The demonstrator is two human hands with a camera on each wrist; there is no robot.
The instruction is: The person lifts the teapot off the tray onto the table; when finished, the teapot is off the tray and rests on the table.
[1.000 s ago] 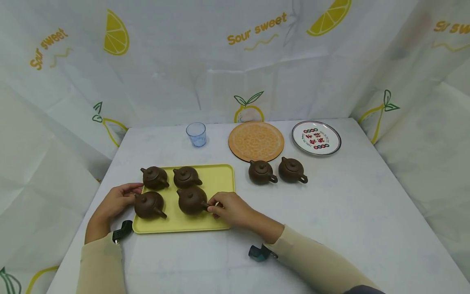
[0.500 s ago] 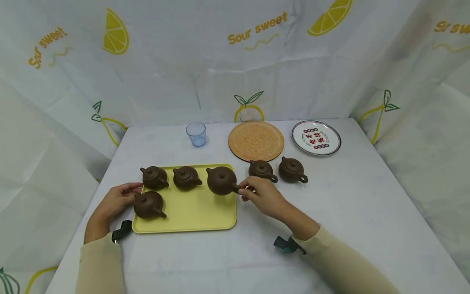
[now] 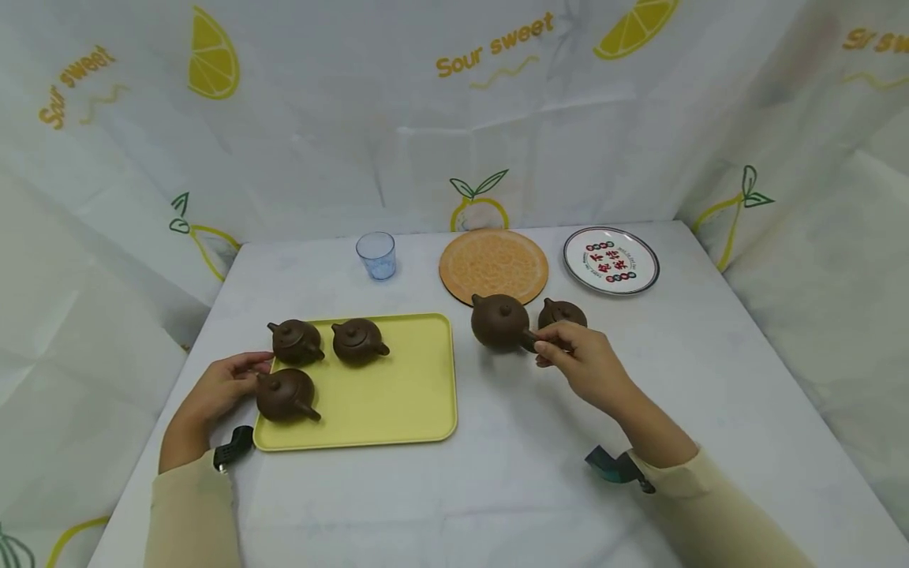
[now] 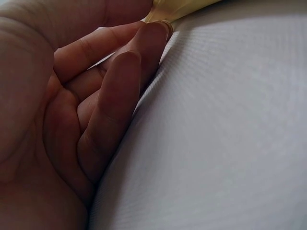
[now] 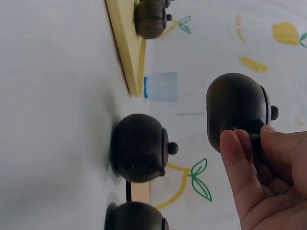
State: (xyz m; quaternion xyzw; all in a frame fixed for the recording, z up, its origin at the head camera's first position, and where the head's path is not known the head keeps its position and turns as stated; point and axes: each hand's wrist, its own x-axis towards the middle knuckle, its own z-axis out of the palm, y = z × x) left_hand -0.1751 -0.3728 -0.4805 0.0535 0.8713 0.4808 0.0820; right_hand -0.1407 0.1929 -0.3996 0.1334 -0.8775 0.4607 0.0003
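My right hand (image 3: 592, 367) pinches the handle of a dark brown teapot (image 3: 500, 322) in the head view. The right wrist view shows this held teapot (image 5: 237, 108) raised above the table, upright, with its lid on. Behind it, one standing teapot (image 5: 139, 148) is hidden in the head view; another teapot (image 3: 559, 313) stands just right of it, partly covered by my fingers. A yellow tray (image 3: 398, 394) carries three more teapots, one of them at the front left (image 3: 286, 394). My left hand (image 3: 216, 398) grips the tray's left rim, fingertips at its edge (image 4: 165, 25).
Along the back of the white table stand a blue-tinted glass (image 3: 377, 256), a round orange-tan mat (image 3: 490, 264) and a white plate (image 3: 609, 264) with red print. A white curtain (image 3: 312, 126) with lemon prints rises behind and at both sides.
My right hand has lifted the teapot off the tray's front middle and carried it rightward, past the tray's edge, in front of the standing teapots. The left hand stays at the tray.
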